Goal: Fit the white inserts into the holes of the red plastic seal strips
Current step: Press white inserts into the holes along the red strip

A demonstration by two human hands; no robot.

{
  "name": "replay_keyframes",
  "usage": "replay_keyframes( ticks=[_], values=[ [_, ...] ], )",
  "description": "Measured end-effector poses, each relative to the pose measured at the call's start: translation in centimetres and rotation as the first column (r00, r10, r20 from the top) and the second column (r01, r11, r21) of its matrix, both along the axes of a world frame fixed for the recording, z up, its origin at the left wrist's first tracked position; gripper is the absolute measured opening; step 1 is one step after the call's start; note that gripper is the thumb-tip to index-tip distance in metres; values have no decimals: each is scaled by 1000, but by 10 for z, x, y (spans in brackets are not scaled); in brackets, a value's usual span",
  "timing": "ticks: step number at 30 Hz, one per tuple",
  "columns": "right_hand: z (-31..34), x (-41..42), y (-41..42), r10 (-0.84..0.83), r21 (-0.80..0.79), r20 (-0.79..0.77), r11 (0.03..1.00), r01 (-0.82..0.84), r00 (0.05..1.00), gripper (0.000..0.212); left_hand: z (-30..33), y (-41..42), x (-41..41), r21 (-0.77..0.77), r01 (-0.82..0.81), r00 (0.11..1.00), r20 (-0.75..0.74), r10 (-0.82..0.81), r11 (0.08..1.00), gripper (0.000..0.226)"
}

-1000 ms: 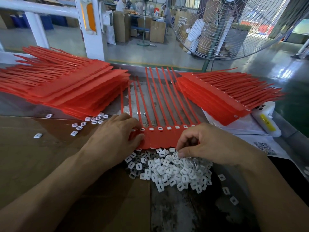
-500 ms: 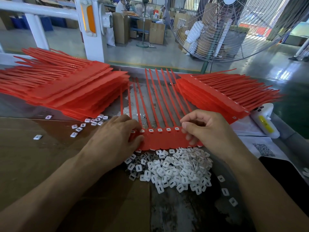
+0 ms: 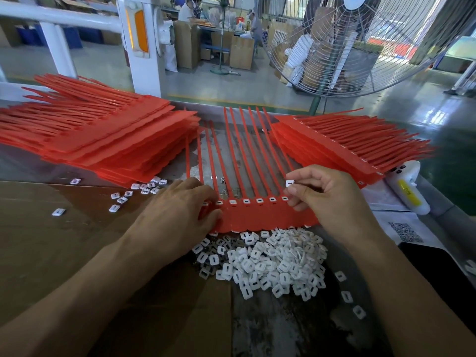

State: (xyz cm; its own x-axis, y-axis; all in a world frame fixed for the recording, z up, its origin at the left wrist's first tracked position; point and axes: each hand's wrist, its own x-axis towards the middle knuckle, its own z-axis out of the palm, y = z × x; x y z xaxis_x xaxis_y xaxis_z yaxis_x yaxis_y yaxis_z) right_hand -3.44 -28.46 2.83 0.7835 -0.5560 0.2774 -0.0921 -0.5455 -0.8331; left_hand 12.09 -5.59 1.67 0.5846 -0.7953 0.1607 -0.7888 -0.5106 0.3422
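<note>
While the big red stacks (image 3: 108, 140) are left lying at the two sides of the surface (image 3: 64, 253), only the red seal strip sheet (image 3: 260, 215) in the middle is worked on. It is laid flat, with its long thin tails pointing away. It is held down at its near left corner by the left hand (image 3: 177, 215), with the fingers bent down onto the red plastic; whether the edge is pinched as well cannot be told. That hold should be kept firm, so the sheet is not pushed away when a piece is pressed in.

Just under the sheet's near edge, a heap of white inserts (image 3: 265, 261) is kept close for quick picking. A row of holes is seen across the sheet, and most look filled with white already.

One small white insert (image 3: 289, 183) is pinched between the thumb and fingertip of the right hand (image 3: 332, 202), just above the right end of the row. It should be turned flat, lined up over an open hole there, and pushed straight down until it sits level.
</note>
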Motion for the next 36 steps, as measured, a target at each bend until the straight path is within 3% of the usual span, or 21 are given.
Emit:
replay_keyframes(
  ticks=[7,14,36],
  values=[
    [-1,-9,-27,-210,-240,-126,955,176,970,16,-1,-1,0,-7,3,1000,5,-3,1000,41],
    [-8,-11,-40,-281,-222,-238,948,229,930,16,1,-1,0,3,3,1000,5,-3,1000,45],
    [-7,-9,-35,-327,-301,-280,923,241,903,29,1,-1,0,8,8,1000,7,-8,1000,46]
  ],
)
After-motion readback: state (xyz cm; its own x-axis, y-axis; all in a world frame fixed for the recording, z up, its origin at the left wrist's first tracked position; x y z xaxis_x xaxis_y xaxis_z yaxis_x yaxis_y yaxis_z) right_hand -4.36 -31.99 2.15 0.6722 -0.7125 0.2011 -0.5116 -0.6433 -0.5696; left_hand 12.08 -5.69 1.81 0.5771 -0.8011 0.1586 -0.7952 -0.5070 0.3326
